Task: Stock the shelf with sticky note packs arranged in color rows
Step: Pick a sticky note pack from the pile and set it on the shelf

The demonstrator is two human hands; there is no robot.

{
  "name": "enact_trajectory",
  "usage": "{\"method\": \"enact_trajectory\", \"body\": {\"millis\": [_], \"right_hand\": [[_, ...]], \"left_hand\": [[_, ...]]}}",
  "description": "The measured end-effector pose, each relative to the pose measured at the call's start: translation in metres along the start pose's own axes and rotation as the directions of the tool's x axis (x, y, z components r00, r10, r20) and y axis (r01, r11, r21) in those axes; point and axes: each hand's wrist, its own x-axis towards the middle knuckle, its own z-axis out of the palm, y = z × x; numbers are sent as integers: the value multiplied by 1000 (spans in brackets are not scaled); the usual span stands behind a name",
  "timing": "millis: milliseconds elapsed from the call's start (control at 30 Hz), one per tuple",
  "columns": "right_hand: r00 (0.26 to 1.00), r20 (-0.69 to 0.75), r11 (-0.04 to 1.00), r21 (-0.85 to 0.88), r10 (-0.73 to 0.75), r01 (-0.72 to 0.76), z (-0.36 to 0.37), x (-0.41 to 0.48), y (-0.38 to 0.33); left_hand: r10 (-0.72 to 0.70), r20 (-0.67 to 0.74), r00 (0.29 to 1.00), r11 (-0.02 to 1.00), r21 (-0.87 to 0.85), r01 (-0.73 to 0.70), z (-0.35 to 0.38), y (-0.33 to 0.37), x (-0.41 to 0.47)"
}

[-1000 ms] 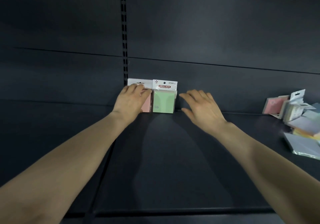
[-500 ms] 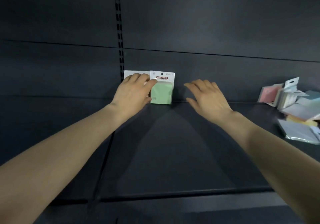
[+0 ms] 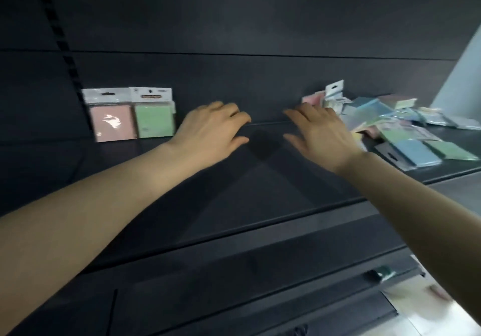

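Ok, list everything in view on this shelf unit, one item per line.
shelf: one, dark grey, across the middle of the view
back panel: one, dark grey, behind the shelf
slotted upright: one, black, upper left
pink sticky note pack: one, pink, upright at the shelf's left end
green sticky note pack: one, green, upright, right beside the pink one
loose sticky note packs: a pile, uncounted; pink, blue, green, yellow; right end of the shelf
left hand: one, empty, right of the green sticky note pack
right hand: one, empty, just left of the pile
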Motion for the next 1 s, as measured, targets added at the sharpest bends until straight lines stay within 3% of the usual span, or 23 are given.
{"method": "enact_trajectory", "body": {"millis": [333, 500, 667, 1000], "right_hand": [[984, 113, 990, 2, 138, -139, -22, -105, 171], [959, 207, 977, 49, 196, -210, -22, -134, 245], [948, 240, 964, 108, 210, -241, -9, -138, 283], [934, 286, 949, 164, 216, -269, 38, -108, 294]], "left_hand": [[128, 16, 992, 988, -84, -126, 28, 171, 108], [108, 34, 994, 990, -93, -104, 54, 223, 149], [87, 109, 990, 994, -68, -80, 80, 242, 174], [37, 170, 985, 996, -82, -23, 117, 220, 211]]}}
